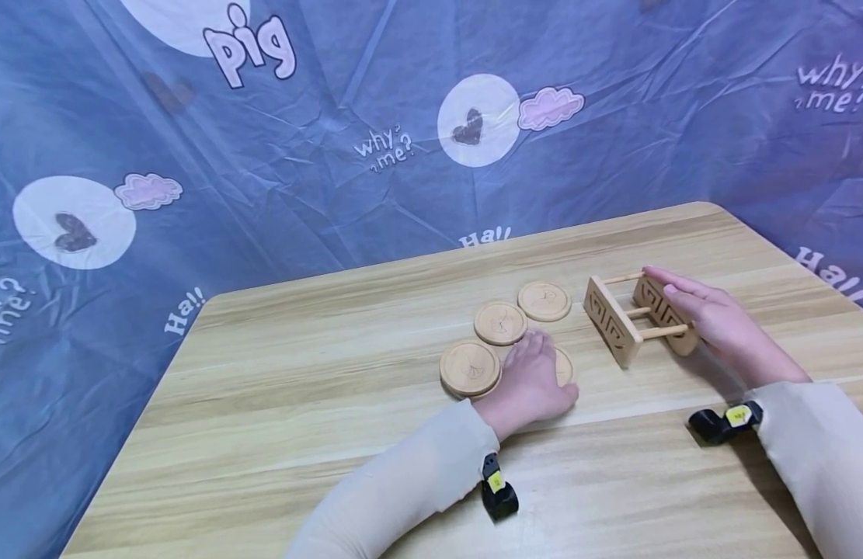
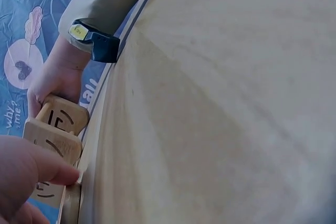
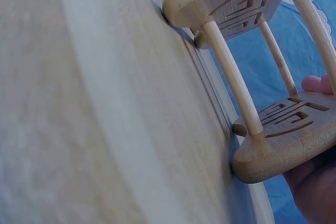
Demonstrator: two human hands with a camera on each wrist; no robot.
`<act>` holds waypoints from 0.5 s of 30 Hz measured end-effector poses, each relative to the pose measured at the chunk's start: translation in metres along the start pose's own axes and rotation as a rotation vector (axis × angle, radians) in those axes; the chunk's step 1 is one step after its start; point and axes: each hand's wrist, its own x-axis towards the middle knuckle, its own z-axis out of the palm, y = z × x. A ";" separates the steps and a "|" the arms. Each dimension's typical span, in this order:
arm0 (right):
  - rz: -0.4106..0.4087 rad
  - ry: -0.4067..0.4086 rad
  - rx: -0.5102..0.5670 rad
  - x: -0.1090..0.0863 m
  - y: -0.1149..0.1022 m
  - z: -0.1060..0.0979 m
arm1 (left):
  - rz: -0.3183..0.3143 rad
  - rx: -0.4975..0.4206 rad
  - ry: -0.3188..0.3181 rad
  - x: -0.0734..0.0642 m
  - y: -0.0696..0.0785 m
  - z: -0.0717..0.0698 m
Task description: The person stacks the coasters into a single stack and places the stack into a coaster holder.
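Note:
My left hand (image 1: 527, 388) is low over the table with its fingers spread, partly covering a round wooden coaster (image 1: 565, 366). Whether its fingertips press that coaster is hidden. In the left wrist view the thumb (image 2: 60, 171) reaches down beside a coaster's edge (image 2: 70, 208). Close to the left of this hand is a small pile of coasters (image 1: 469, 368). My right hand (image 1: 725, 322) holds a wooden coaster rack (image 1: 616, 324) by its right end panel, its fingertips (image 3: 313, 83) showing past that panel in the right wrist view. The rack has two carved panels joined by dowels.
Two more places hold flat coasters beyond my left hand, one nearer (image 1: 500, 323) and one farther right (image 1: 544, 301). All sit on a wood-grain table (image 1: 298, 404). A blue printed sheet (image 1: 319, 194) hangs behind its back edge.

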 end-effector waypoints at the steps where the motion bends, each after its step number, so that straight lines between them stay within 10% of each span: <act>1: -0.006 0.001 0.004 0.000 0.000 0.000 | 0.010 0.005 0.002 0.000 0.000 0.000; 8: -0.107 -0.002 0.015 0.000 0.005 0.000 | 0.067 0.008 0.055 0.000 0.002 0.002; 15: -0.022 -0.002 -0.007 -0.001 0.000 0.001 | 0.047 -0.009 0.120 0.000 0.003 0.004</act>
